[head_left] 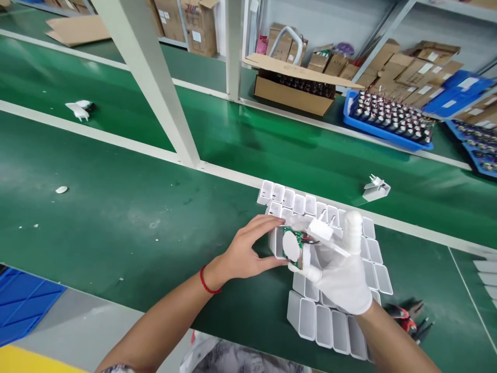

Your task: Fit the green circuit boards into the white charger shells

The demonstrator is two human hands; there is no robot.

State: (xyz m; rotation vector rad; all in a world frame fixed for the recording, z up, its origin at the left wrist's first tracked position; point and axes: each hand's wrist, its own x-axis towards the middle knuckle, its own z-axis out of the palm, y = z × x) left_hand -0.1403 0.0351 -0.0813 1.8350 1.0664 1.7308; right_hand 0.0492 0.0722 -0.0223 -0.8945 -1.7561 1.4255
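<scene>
My left hand (248,246), bare with a red cord at the wrist, grips an open white plastic case (276,242) between thumb and fingers. My right hand (344,274) wears a white glove, its thumb sticking up. It holds a green circuit board (292,244) carrying a white oval pad, at the mouth of that case. Dark and red wires run from the board towards a white plug cover (321,229) with prongs, which rests against the gloved hand. How far the board sits inside the case is partly hidden by my fingers.
Rows of open white cases (339,331) stand under and around my hands. Red-handled pliers (407,316) lie at the right. On the green conveyor belt (233,140) are plug units (376,187). A blue tray (388,122) of parts stands behind; a slanted post (151,77) rises at left.
</scene>
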